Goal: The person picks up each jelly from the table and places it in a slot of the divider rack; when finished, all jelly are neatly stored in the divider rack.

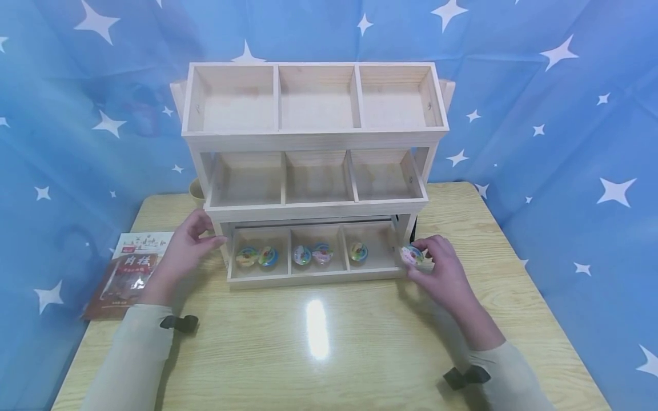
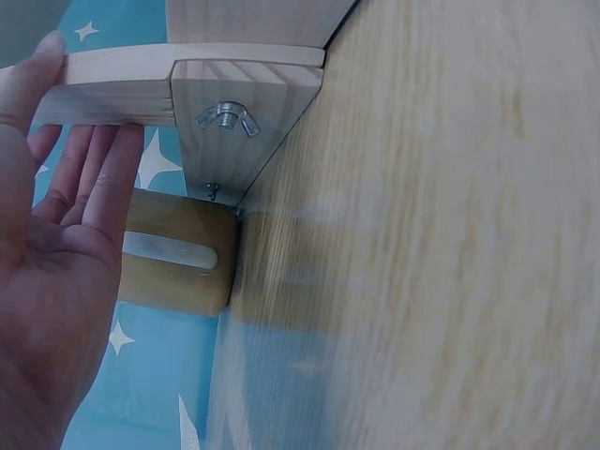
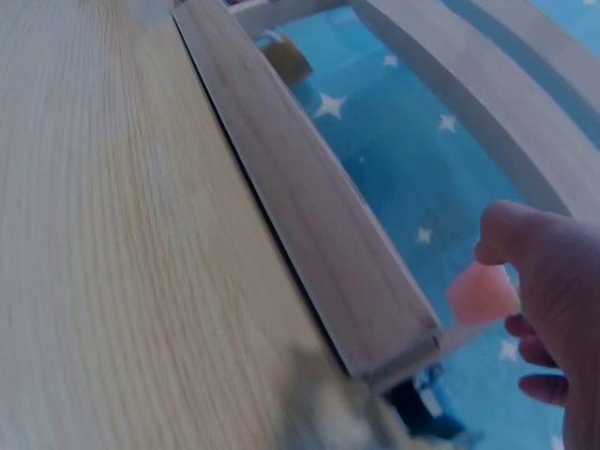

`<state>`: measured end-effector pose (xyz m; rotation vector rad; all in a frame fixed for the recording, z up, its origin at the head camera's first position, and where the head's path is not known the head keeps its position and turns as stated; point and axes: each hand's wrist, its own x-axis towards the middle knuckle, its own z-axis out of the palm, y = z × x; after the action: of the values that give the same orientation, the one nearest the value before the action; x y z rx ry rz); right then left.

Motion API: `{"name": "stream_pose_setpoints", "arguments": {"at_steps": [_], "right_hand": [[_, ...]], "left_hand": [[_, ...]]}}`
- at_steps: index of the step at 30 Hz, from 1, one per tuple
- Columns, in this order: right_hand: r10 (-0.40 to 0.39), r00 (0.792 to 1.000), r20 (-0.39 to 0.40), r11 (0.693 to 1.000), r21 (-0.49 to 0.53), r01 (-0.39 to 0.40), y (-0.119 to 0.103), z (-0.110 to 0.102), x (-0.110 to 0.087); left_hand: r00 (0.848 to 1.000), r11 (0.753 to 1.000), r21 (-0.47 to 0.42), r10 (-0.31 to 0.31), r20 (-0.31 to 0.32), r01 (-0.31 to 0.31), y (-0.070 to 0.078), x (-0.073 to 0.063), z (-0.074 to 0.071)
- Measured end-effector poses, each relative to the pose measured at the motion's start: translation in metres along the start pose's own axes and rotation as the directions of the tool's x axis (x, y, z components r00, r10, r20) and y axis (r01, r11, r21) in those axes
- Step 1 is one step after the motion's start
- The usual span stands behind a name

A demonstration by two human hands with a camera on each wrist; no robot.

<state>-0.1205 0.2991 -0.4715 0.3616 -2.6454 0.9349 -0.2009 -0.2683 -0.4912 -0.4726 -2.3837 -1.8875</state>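
My left hand (image 1: 187, 248) is at the lower left side of the three-tier wooden shelf (image 1: 313, 141). In the left wrist view, its thumb and fingers lie on opposite faces of the shelf's side post (image 2: 112, 89), gripping it. My right hand (image 1: 442, 274) pinches a small round cup with a colourful lid (image 1: 412, 255), just off the right end of the bottom tier. The right wrist view shows the body of this pink cup (image 3: 481, 295) between thumb and fingers. Similar cups stand in the bottom tier: two in the left compartment, two in the middle, one cup (image 1: 358, 252) in the right.
A brown-and-white food packet (image 1: 125, 277) lies on the table (image 1: 267, 348) at the left. Behind the shelf's left side stands a tan container (image 2: 178, 281). Starred blue cloth (image 1: 560, 142) surrounds the table. The upper two tiers have three compartments each.
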Motion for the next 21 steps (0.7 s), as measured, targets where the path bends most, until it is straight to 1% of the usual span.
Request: {"name": "stream_pose_setpoints", "arguments": {"at_steps": [5,10,13,17,21], "right_hand": [[-0.064,0.998,0.019,0.998,-0.001,0.064,-0.009,0.009,0.008],[-0.127,0.99,0.052,0.992,-0.012,0.128,-0.012,0.019,0.016],[-0.128,0.987,0.098,0.991,-0.017,0.131,-0.015,0.023,0.021],[-0.095,0.982,0.163,0.993,-0.049,0.104,-0.015,0.028,0.027],[-0.077,0.979,0.19,0.991,-0.089,0.095,-0.014,0.032,0.031]], "left_hand": [[1.0,1.0,0.001,0.0,0.002,0.0,0.0,0.0,0.0],[1.0,1.0,0.001,-0.017,-0.001,0.017,0.001,-0.001,0.001],[1.0,1.0,-0.005,-0.021,-0.004,0.021,0.003,-0.001,0.002],[1.0,1.0,-0.009,-0.021,-0.008,0.021,0.004,-0.001,0.002],[1.0,1.0,-0.008,-0.02,-0.008,0.02,0.003,-0.001,0.002]]}}
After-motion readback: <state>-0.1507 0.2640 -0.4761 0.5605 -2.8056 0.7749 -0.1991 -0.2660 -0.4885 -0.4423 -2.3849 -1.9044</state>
